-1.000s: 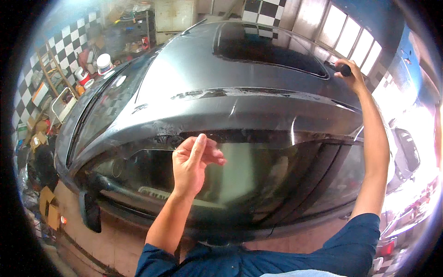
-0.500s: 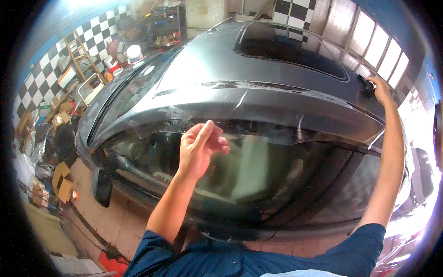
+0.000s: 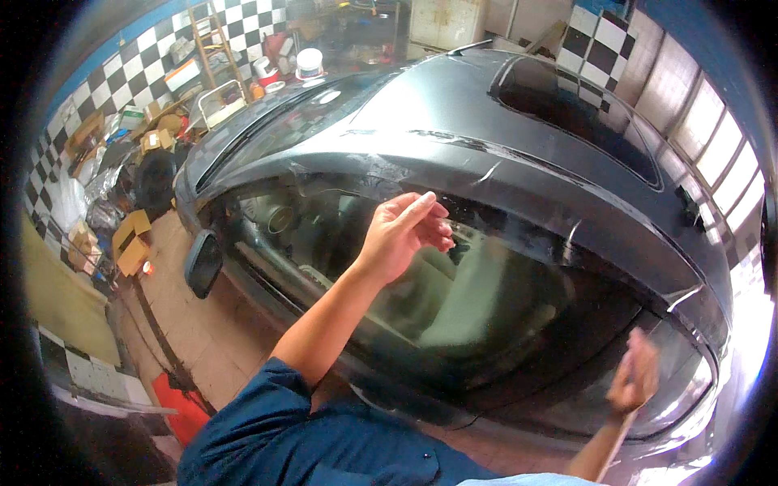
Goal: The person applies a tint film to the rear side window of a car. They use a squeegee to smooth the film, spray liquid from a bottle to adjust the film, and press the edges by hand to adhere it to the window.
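Note:
A dark grey car [image 3: 454,105] stands before me. Along its roof edge hangs a glossy strip of film [image 3: 519,219], overlapping the top of the side windows. My left hand [image 3: 405,231] is raised in front of that strip, thumb pressed to the curled fingers; whether anything thin is pinched there is hidden. Beside the rear side window, my right hand [image 3: 634,373] is smeared by motion, and its fingers cannot be read. A small black tool [image 3: 689,209] lies on the rear part of the roof, apart from both hands.
The door mirror [image 3: 203,263] juts out at the left. Cardboard boxes [image 3: 132,243] and plastic wrapping lie on the floor beyond it. A wooden ladder [image 3: 212,44] and a white bucket [image 3: 309,63] stand farther back. A sunroof [image 3: 575,113] is set into the roof.
My right hand has left the black tool on the roof and come down toward me, beside the rear window. My left hand keeps its pinched shape near the film. The view has turned.

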Demonstrator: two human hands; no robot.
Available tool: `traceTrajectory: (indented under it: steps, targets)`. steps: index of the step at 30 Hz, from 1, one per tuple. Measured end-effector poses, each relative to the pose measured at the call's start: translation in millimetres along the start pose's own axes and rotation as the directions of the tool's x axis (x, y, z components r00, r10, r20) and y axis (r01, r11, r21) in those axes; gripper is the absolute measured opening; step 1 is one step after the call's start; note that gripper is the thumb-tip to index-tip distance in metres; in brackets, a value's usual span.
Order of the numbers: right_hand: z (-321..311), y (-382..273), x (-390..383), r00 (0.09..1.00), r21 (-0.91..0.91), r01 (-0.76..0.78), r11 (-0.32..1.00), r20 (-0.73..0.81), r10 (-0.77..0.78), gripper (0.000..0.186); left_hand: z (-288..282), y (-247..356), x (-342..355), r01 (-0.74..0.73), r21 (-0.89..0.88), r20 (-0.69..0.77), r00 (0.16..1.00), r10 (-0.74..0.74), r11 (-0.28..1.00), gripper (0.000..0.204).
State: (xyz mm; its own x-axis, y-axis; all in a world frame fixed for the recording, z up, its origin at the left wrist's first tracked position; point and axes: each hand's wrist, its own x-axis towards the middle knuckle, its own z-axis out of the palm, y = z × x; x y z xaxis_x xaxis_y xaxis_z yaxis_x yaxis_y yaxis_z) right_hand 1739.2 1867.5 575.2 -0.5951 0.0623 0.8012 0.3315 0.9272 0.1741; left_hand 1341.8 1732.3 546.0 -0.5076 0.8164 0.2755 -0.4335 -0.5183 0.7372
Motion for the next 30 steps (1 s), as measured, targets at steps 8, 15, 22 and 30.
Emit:
traceTrajectory:
  steps: [8,15,22,30]
  targets:
    - [82,-129,-64,0.846,0.551,-0.477,0.685,0.079,0.527,0.019,1,0,-2,0.001,-0.003,0.039,0.999,-0.001,1.000,0.026]
    - [115,-194,-69,0.796,0.651,-0.592,0.476,0.379,0.472,0.019,-4,-1,-2,0.028,-0.026,0.054,0.998,-0.027,0.999,0.025]
    - [109,-236,-60,0.778,0.550,-0.625,0.554,0.492,0.390,0.020,-3,-17,-23,0.084,0.016,0.171,0.982,-0.085,0.996,0.028]
    - [102,-278,-69,0.433,0.284,-0.902,0.326,0.611,0.663,0.024,-5,-56,-89,0.491,0.174,0.525,0.687,-0.502,0.854,0.027]
